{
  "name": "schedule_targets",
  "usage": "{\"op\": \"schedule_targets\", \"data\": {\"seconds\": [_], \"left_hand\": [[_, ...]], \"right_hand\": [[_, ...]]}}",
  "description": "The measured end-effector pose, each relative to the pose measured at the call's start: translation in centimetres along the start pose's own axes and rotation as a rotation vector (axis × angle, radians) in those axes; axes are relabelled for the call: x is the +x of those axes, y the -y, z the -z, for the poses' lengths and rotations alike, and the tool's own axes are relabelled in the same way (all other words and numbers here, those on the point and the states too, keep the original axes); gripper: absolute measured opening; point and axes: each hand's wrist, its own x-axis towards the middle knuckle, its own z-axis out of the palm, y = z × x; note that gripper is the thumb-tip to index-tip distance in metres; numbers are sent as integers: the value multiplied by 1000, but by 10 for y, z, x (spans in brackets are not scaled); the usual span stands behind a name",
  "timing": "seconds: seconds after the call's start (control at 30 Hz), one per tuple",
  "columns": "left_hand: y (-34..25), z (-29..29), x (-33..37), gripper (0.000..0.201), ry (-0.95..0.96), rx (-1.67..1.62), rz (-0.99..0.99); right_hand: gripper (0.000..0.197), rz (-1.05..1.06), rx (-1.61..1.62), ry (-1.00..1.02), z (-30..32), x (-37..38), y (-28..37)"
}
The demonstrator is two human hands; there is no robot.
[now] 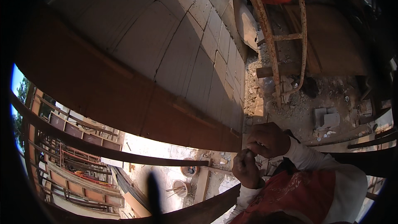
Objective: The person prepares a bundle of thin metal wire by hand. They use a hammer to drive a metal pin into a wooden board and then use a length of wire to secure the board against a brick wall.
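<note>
Both hands are drawn close together in front of the red and white shirt at the lower right. My left hand (247, 170) is closed, its thumb and fingers pinched together and turned upward. My right hand (269, 140) is curled just above it, fingertips nearly meeting those of the left. Anything between the fingers is too small or dark to make out. Close beside the hands, the end of a brown board (199, 132) runs along the foot of a wall of large pale blocks (178, 37).
A rusty metal frame (269, 37) stands on rubble at the upper right, near broken white blocks (326, 118). Below, on the lower left, are a bucket (181, 188) with sticks, a dark-filled basin (190, 171) and stacked timber (83, 182). Long dark bars cross the view.
</note>
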Motion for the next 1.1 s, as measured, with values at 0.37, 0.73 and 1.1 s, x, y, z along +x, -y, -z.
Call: {"op": "schedule_targets", "data": {"seconds": [0.37, 0.73, 1.1], "left_hand": [[62, -72, 113, 9, -246, 56, 167], [41, -166, 243, 11, -128, 169, 184], [57, -153, 254, 12, -203, 338, 128]], "right_hand": [[11, -29, 299, 101, 0, 77, -147], [19, 270, 146, 304, 67, 191, -287], [20, 290, 310, 572, 34, 226, -308]]}}
